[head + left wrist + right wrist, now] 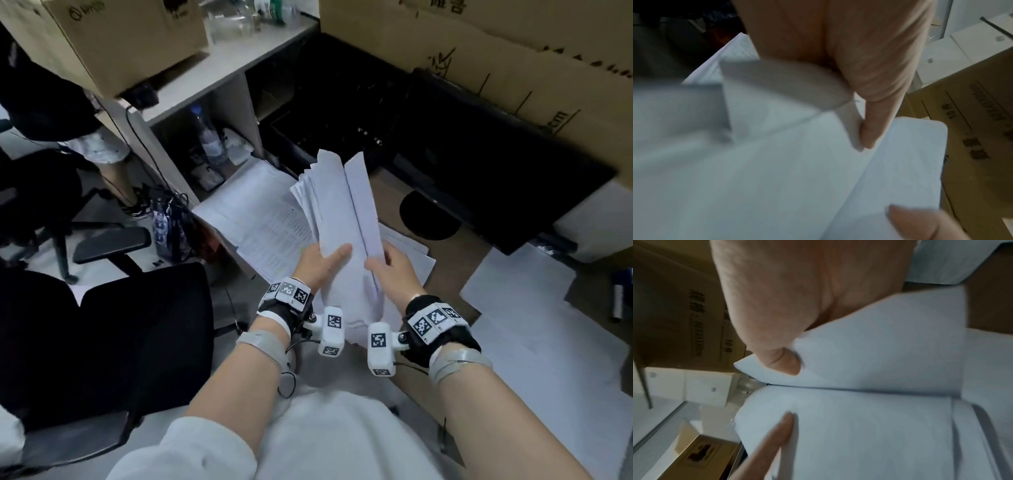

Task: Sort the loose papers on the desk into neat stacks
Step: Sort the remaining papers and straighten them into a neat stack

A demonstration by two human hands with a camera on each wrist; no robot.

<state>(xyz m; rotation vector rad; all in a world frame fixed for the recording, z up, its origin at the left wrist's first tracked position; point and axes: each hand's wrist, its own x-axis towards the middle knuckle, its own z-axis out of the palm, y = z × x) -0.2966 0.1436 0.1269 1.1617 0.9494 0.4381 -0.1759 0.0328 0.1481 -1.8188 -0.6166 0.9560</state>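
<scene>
The person holds a thick, uneven sheaf of white paper sheets (pixel 337 219) up in front of the body with both hands, above the cluttered desk. The left hand (pixel 317 262) grips the sheaf's left part near its lower end, the thumb (pixel 337 253) lying flat across the front sheet and the other fingers hidden behind the paper; in the left wrist view that thumb (pixel 872 123) presses down on the white page. The right hand (pixel 394 265) pinches the right-hand part of the sheaf, its thumb (pixel 781 360) clamped on the front of a sheet that bends away from the rest, its other fingers out of sight behind. A narrow dark gap runs between the two parts, just between the two thumbs. Beyond the left hand's fingers a stack of printed white pages (pixel 255 212) lies on the desk. Below and to the right of the right hand, blank white sheets (pixel 534 342) lie loose over a brown cardboard surface (pixel 445 270). Beyond the fingertips sits a black monitor (pixel 479 154), with a large brown cardboard box (pixel 513 44) behind it.
</scene>
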